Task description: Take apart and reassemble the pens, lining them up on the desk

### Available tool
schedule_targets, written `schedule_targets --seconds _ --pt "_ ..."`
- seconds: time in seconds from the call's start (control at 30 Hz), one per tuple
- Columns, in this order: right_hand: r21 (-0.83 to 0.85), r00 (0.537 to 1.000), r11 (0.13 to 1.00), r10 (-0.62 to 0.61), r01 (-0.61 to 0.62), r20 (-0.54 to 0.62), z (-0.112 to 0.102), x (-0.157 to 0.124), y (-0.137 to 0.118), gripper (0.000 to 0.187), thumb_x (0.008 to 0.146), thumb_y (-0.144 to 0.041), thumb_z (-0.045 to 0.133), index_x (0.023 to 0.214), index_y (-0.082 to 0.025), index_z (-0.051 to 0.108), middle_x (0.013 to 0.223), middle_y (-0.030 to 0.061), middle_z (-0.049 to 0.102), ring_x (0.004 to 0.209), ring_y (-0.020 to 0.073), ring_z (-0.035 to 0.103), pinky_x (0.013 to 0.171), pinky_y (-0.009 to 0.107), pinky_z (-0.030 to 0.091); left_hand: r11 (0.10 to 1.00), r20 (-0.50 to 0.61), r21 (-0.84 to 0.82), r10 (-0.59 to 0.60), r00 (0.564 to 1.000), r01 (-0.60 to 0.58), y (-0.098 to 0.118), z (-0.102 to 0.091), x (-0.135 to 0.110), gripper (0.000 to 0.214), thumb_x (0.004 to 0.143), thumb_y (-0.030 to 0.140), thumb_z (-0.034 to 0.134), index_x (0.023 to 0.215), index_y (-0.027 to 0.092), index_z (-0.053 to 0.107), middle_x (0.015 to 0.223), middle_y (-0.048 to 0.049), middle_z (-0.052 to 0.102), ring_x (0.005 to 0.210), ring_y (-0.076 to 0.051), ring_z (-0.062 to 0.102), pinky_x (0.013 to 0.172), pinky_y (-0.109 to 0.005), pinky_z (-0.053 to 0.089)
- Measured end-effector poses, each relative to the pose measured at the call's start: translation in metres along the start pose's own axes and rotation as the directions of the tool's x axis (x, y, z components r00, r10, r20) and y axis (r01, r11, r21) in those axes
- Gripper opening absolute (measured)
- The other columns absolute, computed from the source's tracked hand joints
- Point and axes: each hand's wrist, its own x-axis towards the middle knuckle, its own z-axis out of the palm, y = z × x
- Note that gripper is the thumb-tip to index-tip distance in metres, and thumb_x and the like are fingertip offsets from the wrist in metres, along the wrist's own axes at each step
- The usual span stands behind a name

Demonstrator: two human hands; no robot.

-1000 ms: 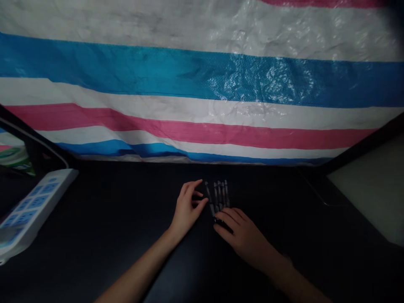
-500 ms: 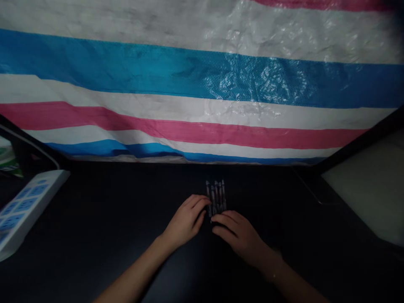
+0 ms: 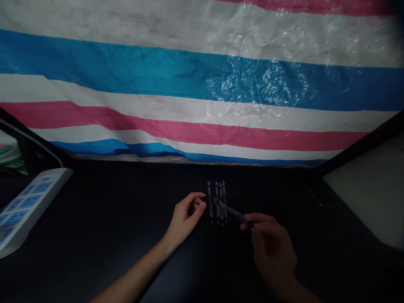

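Four pens (image 3: 221,206) are lying parallel near the back edge of the dark desk (image 3: 126,198), while the right hand (image 3: 271,246) is pinching a fifth pen (image 3: 232,211) slantwise over them and the left hand (image 3: 186,216) is resting beside them, its fingers loosely curled on nothing.

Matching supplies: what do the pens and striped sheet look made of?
The pens look like plastic, from glints along their barrels, though dim light leaves it open. The striped sheet looks like woven plastic tarpaulin: glossy, crinkled, weave showing where it shines.
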Motion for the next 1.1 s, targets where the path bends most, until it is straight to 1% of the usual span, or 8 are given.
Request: schedule_targets --seconds 0.1,0.2,0.33,0.4,0.53,0.6,0.83,1.1 --pt "-0.07 0.976 0.993 -0.079 0.095 0.201 0.008 -0.008 -0.009 0.029 0.082 0.0 0.055 0.097 -0.025 0.054 0.104 0.0052 0.064 0.083 0.0164 0.068 0.074 0.029 0.057 0.878 0.156 -0.393 -0.228 0.961 0.272 0.003 0.007 -0.001 0.041 0.083 0.051 0.062 0.1 0.014 0.065 0.071 -0.001 0.059 0.051 -0.009 0.052 0.047 -0.021 0.04" --pt "-0.066 0.932 0.995 -0.049 0.078 0.36 0.02 -0.017 -0.013 0.026 0.081 0.0 0.053 0.092 -0.023 0.055 0.101 0.0061 0.061 0.084 0.0167 0.065 0.074 0.029 0.054 0.754 0.17 -0.577 -0.264 0.949 0.313 0.006 0.008 -0.002 0.041 0.08 0.051 0.066 0.093 0.012 0.066 0.061 0.0009 0.056 0.046 -0.006 0.046 0.045 -0.018 0.035" --pt "0.12 0.891 0.942 0.246 -0.312 0.381 0.031 -0.028 -0.01 0.019 0.086 -0.014 0.056 0.102 -0.024 0.054 0.103 0.0068 0.054 0.082 0.0165 0.061 0.073 0.032 0.051 0.742 0.114 -0.621 -0.232 0.966 0.252 0.008 0.005 -0.002 0.032 0.081 0.043 0.07 0.087 0.012 0.067 0.052 0.0037 0.052 0.045 -0.005 0.042 0.045 -0.015 0.032" --pt "0.3 0.776 0.742 0.448 -0.6 0.444 0.033 -0.029 -0.007 0.032 0.088 -0.026 0.059 0.118 -0.025 0.048 0.107 0.0077 0.056 0.078 0.0161 0.062 0.071 0.032 0.05 0.749 0.108 -0.616 -0.225 0.968 0.242 0.009 0.005 -0.003 0.031 0.082 0.042 0.069 0.087 0.012 0.067 0.053 0.0035 0.053 0.046 -0.005 0.043 0.046 -0.015 0.033" --pt "0.332 0.362 0.16 0.564 -0.93 0.742 0.035 -0.027 0.002 0.04 0.094 -0.047 0.05 0.115 -0.014 0.055 0.084 0.0078 0.065 0.054 0.0124 0.06 0.052 0.026 0.044 0.761 0.107 -0.602 -0.223 0.969 0.242 0.01 0.008 -0.005 0.029 0.082 0.042 0.069 0.086 0.013 0.067 0.062 0.0015 0.06 0.051 -0.006 0.05 0.048 -0.016 0.039" --pt "0.278 0.279 0.087 0.544 -0.957 0.791 0.037 -0.029 0.006 0.043 0.093 -0.05 0.051 0.103 -0.009 0.06 0.068 0.0059 0.064 0.047 0.0107 0.057 0.047 0.022 0.04 0.771 0.118 -0.586 -0.225 0.967 0.251 0.011 0.009 -0.007 0.028 0.082 0.041 0.07 0.085 0.013 0.068 0.07 -0.0014 0.065 0.058 -0.007 0.056 0.052 -0.016 0.043" --pt "0.171 0.301 0.258 0.643 -0.951 0.704 0.036 -0.033 0.005 0.045 0.084 -0.055 0.062 0.083 -0.01 0.061 0.06 0.0046 0.064 0.042 0.0103 0.057 0.038 0.018 0.04 0.778 0.127 -0.563 -0.251 0.96 0.278 0.013 0.008 -0.012 0.031 0.075 0.041 0.077 0.084 0.012 0.071 0.075 -0.0073 0.075 0.066 -0.014 0.069 0.067 -0.023 0.054" --pt "0.122 0.298 0.29 0.705 -0.949 0.643 0.033 -0.032 0.004 0.036 0.076 -0.043 0.073 0.071 -0.011 0.058 0.059 0.004 0.064 0.043 0.0114 0.06 0.041 0.019 0.043 0.81 0.07 -0.529 -0.255 0.964 0.253 0.017 0.011 -0.014 0.031 0.07 0.04 0.081 0.076 0.011 0.071 0.067 -0.0065 0.075 0.062 -0.013 0.069 0.061 -0.019 0.054"
